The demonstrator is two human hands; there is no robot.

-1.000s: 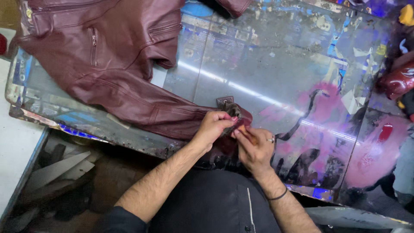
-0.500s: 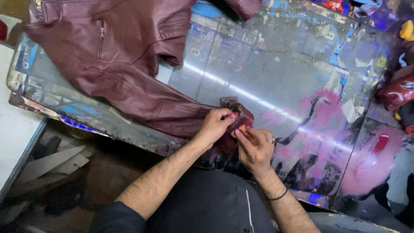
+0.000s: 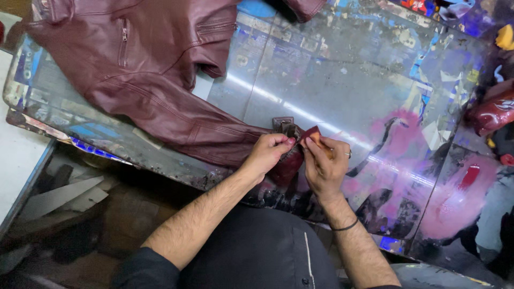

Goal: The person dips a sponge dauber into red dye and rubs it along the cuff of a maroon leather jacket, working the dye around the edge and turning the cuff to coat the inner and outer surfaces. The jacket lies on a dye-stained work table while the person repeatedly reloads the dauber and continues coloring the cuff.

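A maroon leather jacket (image 3: 144, 69) lies spread over the left half of a glass-topped worktable (image 3: 342, 85), one sleeve running down to the table's near edge. My left hand (image 3: 267, 152) pinches the sleeve's cuff (image 3: 286, 163) at that edge. My right hand (image 3: 324, 163) is closed on a small brown tool with a dark red tip (image 3: 311, 136), held against the cuff right beside the left fingers. A small dark strap piece (image 3: 282, 124) sticks up just above both hands.
The tabletop is stained with pink and blue paint. A glossy red object (image 3: 495, 112) and a yellow item (image 3: 503, 37) sit at the right edge. Wooden boards and scraps (image 3: 59, 198) lie on the floor at lower left, beside a white surface (image 3: 16, 160).
The view has shifted slightly, so jacket and table sit a little further right in frame. Both hands stay on the cuff; the right hand has lifted the tool's red tip into view.
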